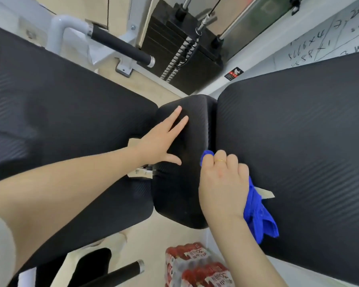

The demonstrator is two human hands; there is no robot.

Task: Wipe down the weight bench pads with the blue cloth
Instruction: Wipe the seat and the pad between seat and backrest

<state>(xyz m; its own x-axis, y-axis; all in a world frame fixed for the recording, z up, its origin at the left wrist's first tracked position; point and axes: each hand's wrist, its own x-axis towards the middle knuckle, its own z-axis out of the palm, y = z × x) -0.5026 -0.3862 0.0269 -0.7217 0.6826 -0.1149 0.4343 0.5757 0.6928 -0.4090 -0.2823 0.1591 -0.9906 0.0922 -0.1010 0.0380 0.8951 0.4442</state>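
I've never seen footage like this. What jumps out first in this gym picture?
Probably the bright blue cloth, gripped in the right hand at the gap between the small middle pad and the big right pad. Next, the left hand lying flat with fingers spread on the middle pad. Beyond them stands a black weight stack, and red-labelled bottles sit on the floor below.

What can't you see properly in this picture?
- Blue cloth: the right hand gripping it hides its middle in the head view.
- Whiteboard writing: too small and slanted to read, and cut off by the top edge.
- Pack of bottles: cut off by the bottom edge; label print too small.
- Small middle pad: partly hidden under the left hand.
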